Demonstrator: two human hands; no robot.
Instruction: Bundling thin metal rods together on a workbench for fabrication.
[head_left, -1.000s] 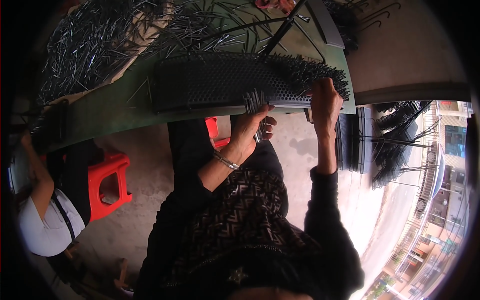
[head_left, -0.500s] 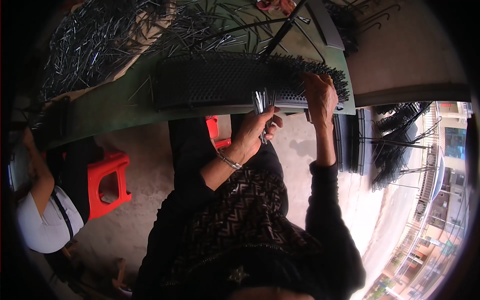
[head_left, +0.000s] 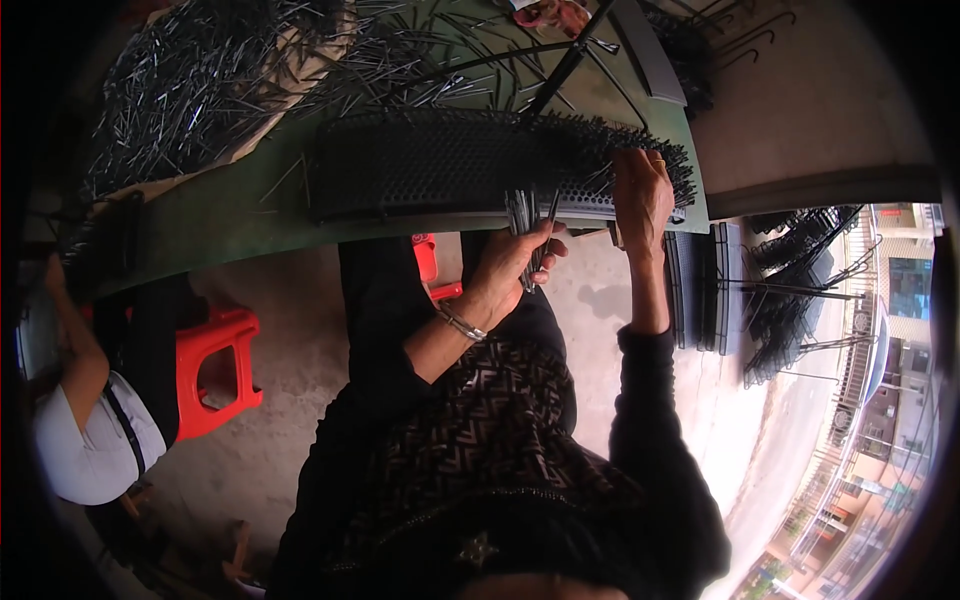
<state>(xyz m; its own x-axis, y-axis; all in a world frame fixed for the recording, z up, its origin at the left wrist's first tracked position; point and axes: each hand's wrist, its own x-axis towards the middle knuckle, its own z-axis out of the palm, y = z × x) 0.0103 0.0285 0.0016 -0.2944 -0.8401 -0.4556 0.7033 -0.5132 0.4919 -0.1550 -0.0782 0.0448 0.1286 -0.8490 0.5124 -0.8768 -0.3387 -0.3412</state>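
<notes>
A long black panel (head_left: 420, 170) full of small holes lies along the near edge of the green table. Thin black sticks (head_left: 585, 140) stand densely in its right part, while its left part shows bare holes. My left hand (head_left: 508, 262) is closed round a bundle of thin, shiny black sticks (head_left: 520, 210), pointing up in front of the panel's edge. Over the panel's right end, my right hand (head_left: 645, 195) has its fingers pinched down among the standing sticks. Whatever is between those fingertips is hidden.
A big heap of loose black sticks (head_left: 190, 90) lies on brown paper at the left of the table (head_left: 230, 210). A dark metal frame (head_left: 565, 75) rises behind the panel. Red stools (head_left: 215, 370), a seated person (head_left: 100, 430) and stacked racks (head_left: 790, 290) surround the table.
My right hand has shifted slightly at the panel's right end, staying pinched. The bundle in my left hand has turned a little; that hand stays nearly in place.
</notes>
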